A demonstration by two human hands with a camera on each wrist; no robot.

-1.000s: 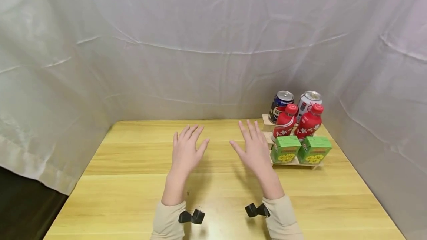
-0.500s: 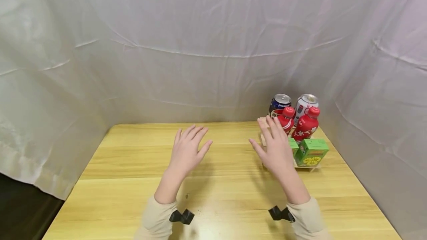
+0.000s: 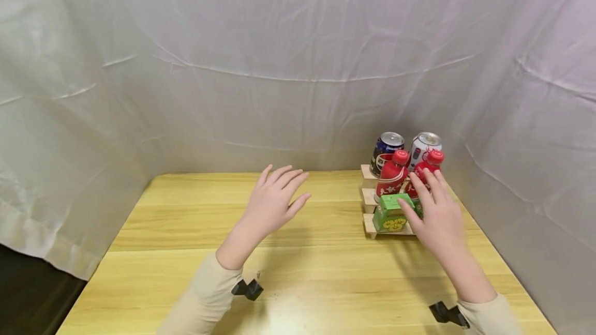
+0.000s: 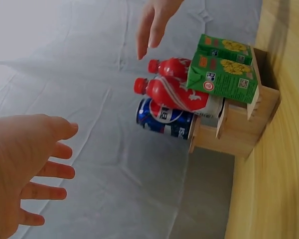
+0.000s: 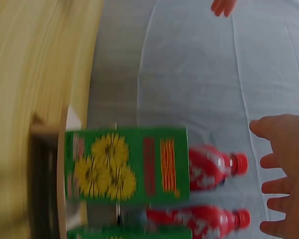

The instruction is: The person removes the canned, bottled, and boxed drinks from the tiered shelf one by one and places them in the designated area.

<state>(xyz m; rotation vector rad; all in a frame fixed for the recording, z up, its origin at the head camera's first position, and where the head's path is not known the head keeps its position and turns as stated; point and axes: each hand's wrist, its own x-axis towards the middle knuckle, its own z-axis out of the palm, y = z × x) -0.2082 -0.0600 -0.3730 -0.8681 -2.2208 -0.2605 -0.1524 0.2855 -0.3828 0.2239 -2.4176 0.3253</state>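
Note:
My right hand (image 3: 440, 218), fingers spread, hovers in front of the right side of a stepped wooden rack (image 3: 369, 198) and holds nothing. It hides most of the right green drink carton in the head view. The left green carton (image 3: 392, 213) stands on the lowest step. Behind it are two red bottles, the left bottle (image 3: 392, 174) and the right bottle (image 3: 434, 159). On the top step stand a dark blue can (image 3: 387, 151) and a white can (image 3: 425, 146). My left hand (image 3: 274, 198) is held over the middle of the table, fingers extended, nothing in it.
The wooden table (image 3: 186, 221) has a pale grey cloth (image 3: 298, 118) hanging behind it and along both sides. The rack stands at the table's back right, close to the right cloth. A black wrist camera (image 3: 248, 289) sticks out from the left sleeve.
My right hand has moved right, from beside the rack to in front of its right carton. My left hand has shifted slightly right and turned inward. The drinks stay in place.

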